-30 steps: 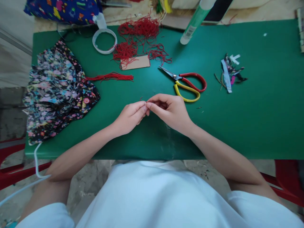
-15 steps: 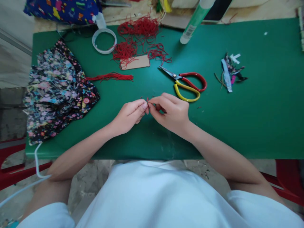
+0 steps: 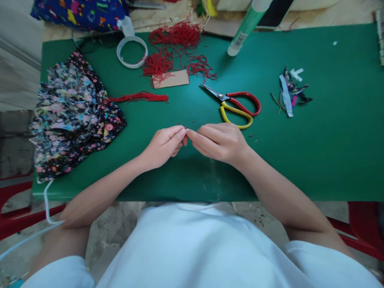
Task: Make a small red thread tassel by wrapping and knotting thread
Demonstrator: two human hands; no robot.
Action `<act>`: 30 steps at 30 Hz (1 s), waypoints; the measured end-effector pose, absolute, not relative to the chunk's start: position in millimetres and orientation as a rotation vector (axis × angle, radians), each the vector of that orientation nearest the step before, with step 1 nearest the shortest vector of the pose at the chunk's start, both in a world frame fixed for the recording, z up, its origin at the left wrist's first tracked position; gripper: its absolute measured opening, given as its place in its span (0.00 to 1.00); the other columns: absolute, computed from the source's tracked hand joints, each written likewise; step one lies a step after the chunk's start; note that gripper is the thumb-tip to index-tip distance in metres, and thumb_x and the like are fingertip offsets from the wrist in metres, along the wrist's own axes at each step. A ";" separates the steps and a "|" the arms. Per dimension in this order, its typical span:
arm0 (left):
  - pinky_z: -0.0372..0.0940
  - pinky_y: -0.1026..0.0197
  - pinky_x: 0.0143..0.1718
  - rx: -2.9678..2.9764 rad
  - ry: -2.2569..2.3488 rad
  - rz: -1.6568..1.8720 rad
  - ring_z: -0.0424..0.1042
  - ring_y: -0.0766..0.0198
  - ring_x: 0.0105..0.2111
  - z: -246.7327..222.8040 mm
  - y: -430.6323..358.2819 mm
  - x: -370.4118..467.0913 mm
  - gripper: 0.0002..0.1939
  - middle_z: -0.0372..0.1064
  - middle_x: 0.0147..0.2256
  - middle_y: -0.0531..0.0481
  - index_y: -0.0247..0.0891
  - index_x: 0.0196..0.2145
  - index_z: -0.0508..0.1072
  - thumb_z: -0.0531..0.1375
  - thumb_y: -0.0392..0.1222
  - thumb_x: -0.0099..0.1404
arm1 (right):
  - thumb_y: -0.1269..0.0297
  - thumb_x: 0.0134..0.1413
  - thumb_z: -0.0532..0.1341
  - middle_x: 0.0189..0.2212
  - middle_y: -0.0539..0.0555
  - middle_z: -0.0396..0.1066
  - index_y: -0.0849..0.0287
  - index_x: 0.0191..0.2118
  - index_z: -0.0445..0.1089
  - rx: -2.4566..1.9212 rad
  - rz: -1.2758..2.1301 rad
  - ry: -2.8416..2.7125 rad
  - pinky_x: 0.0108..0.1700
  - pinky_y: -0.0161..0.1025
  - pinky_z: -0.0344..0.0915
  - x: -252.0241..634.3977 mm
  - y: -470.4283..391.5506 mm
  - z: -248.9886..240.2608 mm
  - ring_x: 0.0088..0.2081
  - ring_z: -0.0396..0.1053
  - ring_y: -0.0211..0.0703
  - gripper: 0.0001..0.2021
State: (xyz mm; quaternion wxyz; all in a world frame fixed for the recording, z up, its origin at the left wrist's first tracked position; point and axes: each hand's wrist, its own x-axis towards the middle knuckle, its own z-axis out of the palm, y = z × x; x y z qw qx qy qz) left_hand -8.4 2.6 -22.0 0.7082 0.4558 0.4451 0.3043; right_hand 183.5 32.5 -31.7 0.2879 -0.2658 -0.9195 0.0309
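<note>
Fingertip to fingertip, my two hands meet above the green table mat. A tiny bit of red thread (image 3: 186, 127) pokes out at the fingertips; the rest of it is hidden. My left hand (image 3: 163, 146) is closed, with thumb and forefinger pinching the thread. From the other side my right hand (image 3: 220, 142) is closed in a pinch at the same spot, its fingers folded together. Just beyond the right hand lie scissors (image 3: 220, 97) with one red and one yellow handle. A red tassel (image 3: 141, 97) stretches out from a floral fabric piece (image 3: 75, 116) on the left.
Tangled red thread (image 3: 177, 36) lies at the back beside a cardboard piece (image 3: 172, 79) and a tape roll (image 3: 119, 54). A green glue stick (image 3: 247, 28) stands behind the scissors. Fabric scraps (image 3: 289, 94) are heaped on the right of the green mat (image 3: 330, 160).
My right hand has turned, and its fingers have folded closer together at the left fingertips. Less of the red thread shows. My left hand has hardly moved.
</note>
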 end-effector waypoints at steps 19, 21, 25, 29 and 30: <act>0.43 0.69 0.16 0.977 1.086 0.833 0.46 0.76 0.14 -14.9 4.9 -6.7 0.15 0.47 0.17 0.62 0.37 0.26 0.64 0.54 0.47 0.68 | 0.69 0.59 0.57 0.18 0.45 0.63 0.55 0.26 0.66 -0.540 0.015 -2.389 0.23 0.34 0.52 174.2 20.4 -30.0 0.20 0.56 0.33 0.10; 0.43 0.69 0.16 0.974 1.069 0.831 0.45 0.76 0.14 -15.2 4.6 -6.3 0.15 0.46 0.16 0.62 0.37 0.26 0.65 0.54 0.47 0.68 | 0.69 0.59 0.58 0.17 0.45 0.62 0.55 0.26 0.66 -0.506 -0.014 -2.356 0.23 0.34 0.52 173.1 19.7 -30.6 0.19 0.55 0.32 0.10; 0.42 0.69 0.16 0.940 1.071 0.853 0.43 0.75 0.14 -17.0 5.1 -6.1 0.15 0.45 0.16 0.62 0.38 0.28 0.66 0.54 0.49 0.69 | 0.70 0.58 0.60 0.16 0.43 0.60 0.57 0.27 0.68 -0.470 -0.074 -2.342 0.22 0.33 0.52 170.1 17.5 -29.8 0.19 0.55 0.31 0.09; 0.42 0.70 0.15 0.871 1.101 0.883 0.41 0.75 0.14 -17.4 6.8 -4.7 0.14 0.45 0.15 0.62 0.39 0.27 0.64 0.54 0.47 0.69 | 0.69 0.59 0.61 0.15 0.42 0.58 0.58 0.28 0.69 -0.376 -0.093 -2.333 0.20 0.34 0.52 166.7 12.8 -28.9 0.18 0.53 0.30 0.07; 0.42 0.70 0.15 0.848 1.094 0.887 0.41 0.75 0.14 -17.3 6.8 -4.1 0.14 0.46 0.14 0.62 0.39 0.27 0.64 0.53 0.46 0.69 | 0.69 0.59 0.61 0.16 0.42 0.58 0.58 0.30 0.69 -0.359 -0.090 -2.333 0.20 0.34 0.52 166.1 11.6 -28.8 0.18 0.53 0.30 0.07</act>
